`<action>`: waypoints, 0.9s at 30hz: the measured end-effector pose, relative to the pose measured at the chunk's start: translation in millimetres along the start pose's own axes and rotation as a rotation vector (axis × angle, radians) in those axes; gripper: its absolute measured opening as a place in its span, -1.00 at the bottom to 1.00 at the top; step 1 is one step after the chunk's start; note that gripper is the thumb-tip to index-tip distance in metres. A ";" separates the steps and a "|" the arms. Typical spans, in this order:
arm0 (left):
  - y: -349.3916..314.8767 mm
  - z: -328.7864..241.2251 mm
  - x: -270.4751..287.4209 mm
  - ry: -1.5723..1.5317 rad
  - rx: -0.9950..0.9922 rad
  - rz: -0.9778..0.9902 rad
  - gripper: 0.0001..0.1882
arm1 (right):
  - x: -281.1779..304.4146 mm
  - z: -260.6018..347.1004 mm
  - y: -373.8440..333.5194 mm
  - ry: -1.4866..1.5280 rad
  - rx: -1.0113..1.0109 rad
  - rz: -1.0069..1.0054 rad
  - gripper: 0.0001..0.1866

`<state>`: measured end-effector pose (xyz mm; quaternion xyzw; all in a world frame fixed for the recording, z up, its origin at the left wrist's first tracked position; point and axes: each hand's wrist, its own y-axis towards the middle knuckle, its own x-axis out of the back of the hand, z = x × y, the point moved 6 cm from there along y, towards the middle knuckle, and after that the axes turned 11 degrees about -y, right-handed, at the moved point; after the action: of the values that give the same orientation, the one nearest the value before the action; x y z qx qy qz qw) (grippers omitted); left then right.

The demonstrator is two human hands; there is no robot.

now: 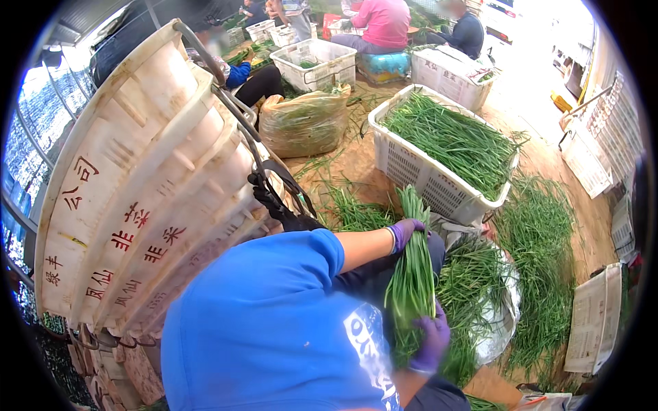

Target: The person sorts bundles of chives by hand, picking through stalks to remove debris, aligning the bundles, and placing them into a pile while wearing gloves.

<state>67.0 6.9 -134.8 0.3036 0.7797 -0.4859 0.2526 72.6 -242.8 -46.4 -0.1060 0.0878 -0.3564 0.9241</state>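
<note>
A long bunch of green garlic chives [411, 277] lies over my lap, pale stem ends toward me. My left hand [407, 233], in a purple glove, is closed around its upper part. Also gloved in purple, my right hand [432, 341] grips at the pale lower end, where loose leaves hang; it is slightly blurred and its fingers are partly hidden. Beside my knees, a heap of loose chives [469, 274] lies on a white plastic sheet [504, 308]. Past my left hand stands a white crate [418, 161] filled with chives.
Nested white crates [137, 205] with metal handles rise at my left, a black glove-like thing [284, 205] beside them. Beyond stand a full plastic bag [305, 123] and another white crate [319, 61]. Loose chives [538, 267] cover the floor at right. Several people sit farther back.
</note>
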 end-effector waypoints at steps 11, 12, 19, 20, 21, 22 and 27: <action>18.0 -24.8 44.9 -0.053 -0.048 -0.045 -0.74 | 120.1 -33.9 -48.8 -0.691 -0.139 -0.294 -0.71; 15.8 -26.0 43.8 -0.044 -0.056 -0.063 -0.74 | 124.1 -25.4 -53.3 -0.915 -0.169 -0.387 -0.64; 25.4 -56.4 60.8 0.221 -0.367 -0.188 -0.78 | 98.9 -5.9 -33.7 -0.743 0.053 -0.408 -0.40; 13.2 -53.2 45.1 0.127 -0.389 -0.305 -0.78 | 84.5 -1.3 -23.0 -0.646 0.095 -0.356 -0.42; 0.6 -43.0 27.2 0.106 -0.335 -0.207 -0.77 | 70.7 2.0 -16.5 -0.538 0.119 -0.291 -0.44; 18.9 -43.0 43.2 0.149 -0.149 -0.227 -0.74 | 52.6 6.6 -13.0 -0.420 0.149 -0.214 -0.46; 63.9 -29.0 32.9 0.258 -0.008 -0.141 -0.75 | 30.9 19.5 -15.7 -0.180 0.268 -0.152 -0.45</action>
<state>87.4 62.8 -184.5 0.3072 0.8271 -0.4560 0.1167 89.8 -272.5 -26.2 -0.0195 -0.0521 -0.4227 0.9046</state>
